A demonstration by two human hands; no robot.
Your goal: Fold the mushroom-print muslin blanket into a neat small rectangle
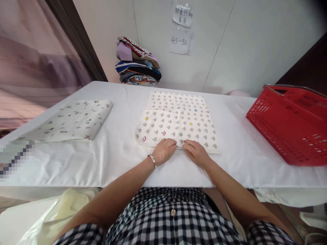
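A white-covered desk [114,160] is spreading across the view, running back to a pale panelled wall [230,44] with two paper notes [182,30] hanging on it. A curtain [30,68] is hanging at the left, beside a dark frame.

At the right, a red plastic basket [291,122] is lying tilted on the desk, well apart from the hands. At the left, a folded cloth with a leaf print [71,119] is lying flat, also well apart from the hands. Against the wall at the back, a stack of folded coloured fabrics [138,63] is sitting behind the middle of the desk. Nothing is standing between the person and the cloth in front of them.

In the middle of the desk, a cream cloth printed with small mushrooms [176,119] is lying flat, folded over so that a rounded layer is resting on top of a squarer one. Its near edge is just under the person's hands.

The left hand [165,149] is resting palm down on the near edge of the mushroom cloth, its grip loose, fingers together and curled onto the fabric rather than clamped around it. A silver bracelet [152,159] is circling that wrist. The right hand [196,151] is lying just beside the left, also palm down, fingers stretched flat and pressing on the same edge, gripping nothing.
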